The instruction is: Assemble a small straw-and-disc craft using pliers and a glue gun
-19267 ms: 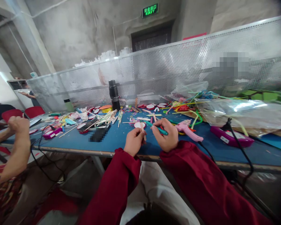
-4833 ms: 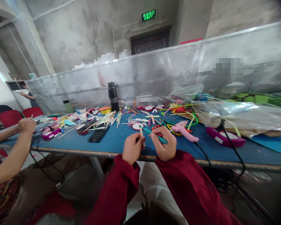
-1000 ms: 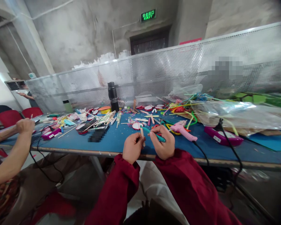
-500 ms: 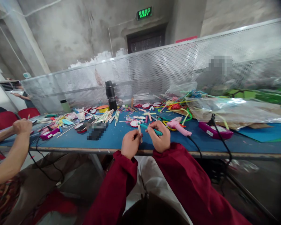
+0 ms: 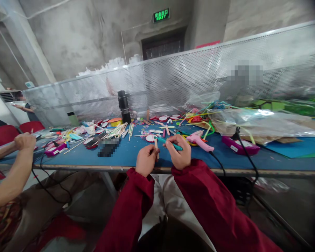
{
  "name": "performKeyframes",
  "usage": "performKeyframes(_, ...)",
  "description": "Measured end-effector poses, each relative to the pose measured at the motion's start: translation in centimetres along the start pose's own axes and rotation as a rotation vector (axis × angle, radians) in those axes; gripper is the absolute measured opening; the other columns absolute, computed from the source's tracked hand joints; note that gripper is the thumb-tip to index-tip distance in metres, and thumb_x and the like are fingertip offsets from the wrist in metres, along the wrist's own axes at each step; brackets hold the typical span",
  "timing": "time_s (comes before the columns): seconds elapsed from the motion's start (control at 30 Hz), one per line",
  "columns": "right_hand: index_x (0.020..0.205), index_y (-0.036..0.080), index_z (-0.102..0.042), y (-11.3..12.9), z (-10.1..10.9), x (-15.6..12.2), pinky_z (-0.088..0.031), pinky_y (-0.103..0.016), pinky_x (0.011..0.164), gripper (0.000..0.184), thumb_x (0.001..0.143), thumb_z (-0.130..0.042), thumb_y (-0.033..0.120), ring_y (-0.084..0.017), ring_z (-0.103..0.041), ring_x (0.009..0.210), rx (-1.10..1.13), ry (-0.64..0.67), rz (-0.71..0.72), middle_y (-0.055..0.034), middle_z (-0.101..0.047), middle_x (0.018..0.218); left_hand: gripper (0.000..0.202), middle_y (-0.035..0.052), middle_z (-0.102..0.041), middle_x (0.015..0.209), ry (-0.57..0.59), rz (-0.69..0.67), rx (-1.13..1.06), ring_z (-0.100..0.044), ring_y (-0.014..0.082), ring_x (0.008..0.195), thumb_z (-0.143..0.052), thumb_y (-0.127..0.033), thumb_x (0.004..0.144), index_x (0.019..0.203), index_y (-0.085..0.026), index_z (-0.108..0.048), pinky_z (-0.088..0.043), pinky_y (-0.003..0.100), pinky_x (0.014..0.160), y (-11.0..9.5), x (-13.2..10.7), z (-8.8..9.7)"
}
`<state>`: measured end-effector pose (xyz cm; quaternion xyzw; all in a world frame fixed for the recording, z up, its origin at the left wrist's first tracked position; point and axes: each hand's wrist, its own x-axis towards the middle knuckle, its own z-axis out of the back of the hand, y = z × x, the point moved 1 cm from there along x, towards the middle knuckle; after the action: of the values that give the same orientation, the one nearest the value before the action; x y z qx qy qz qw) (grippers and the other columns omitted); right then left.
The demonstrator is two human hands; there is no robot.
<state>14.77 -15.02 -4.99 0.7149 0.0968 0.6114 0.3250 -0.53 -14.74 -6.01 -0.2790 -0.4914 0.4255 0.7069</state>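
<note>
Near the table's front edge, my left hand (image 5: 147,159) is closed on a pale wooden craft stick (image 5: 155,142) that stands nearly upright between thumb and fingers. My right hand (image 5: 179,152) grips a teal marker pen (image 5: 176,146), its tip pointing left at the upper part of the stick. Whether the tip touches the stick is too small to tell. Just behind the stick lies a round white piece with a red rim (image 5: 150,138). Right of my right hand rests a pink hot glue gun (image 5: 201,140) with a black cord.
A black bottle (image 5: 124,106) stands at the back, near a perforated metal screen (image 5: 173,80). Sticks and craft scraps litter the blue table (image 5: 128,157). A purple round device (image 5: 240,145) and plastic sheeting (image 5: 262,122) lie to the right. At left, a co-worker's hand (image 5: 25,142) holds something thin.
Both hands keep nearly the same place and grip, with the pen still at the stick. My legs under the table have shifted slightly.
</note>
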Motion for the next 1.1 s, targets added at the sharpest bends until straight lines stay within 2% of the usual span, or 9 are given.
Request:
performKeyframes(0.3, 0.077, 0.022, -0.059, 0.31, 0.05, 0.06, -0.049, -0.030, 0.063, 0.010, 0.087, -0.061, 0.022, -0.015, -0.061, 0.065, -0.012, 0.000, 0.037, 0.0014, -0.063, 0.074, 0.024, -0.0027, -0.059, 0.057, -0.002, -0.003, 0.025, -0.052, 0.0114, 0.057, -0.054, -0.034, 0.090, 0.074, -0.018, -0.061, -0.038, 0.023, 0.059, -0.12, 0.05, 0.11)
performKeyframes(1.1, 0.077, 0.022, -0.059, 0.21, 0.06, 0.08, -0.053, -0.030, 0.062, 0.013, 0.089, -0.061, 0.027, -0.015, -0.060, 0.065, 0.037, -0.024, 0.003, 0.0010, -0.061, 0.073, 0.024, -0.0030, -0.057, 0.055, 0.014, 0.004, -0.013, -0.052, 0.0114, 0.054, -0.054, -0.037, 0.090, 0.077, -0.018, -0.062, -0.038, 0.023, 0.056, -0.31, -0.13, 0.12)
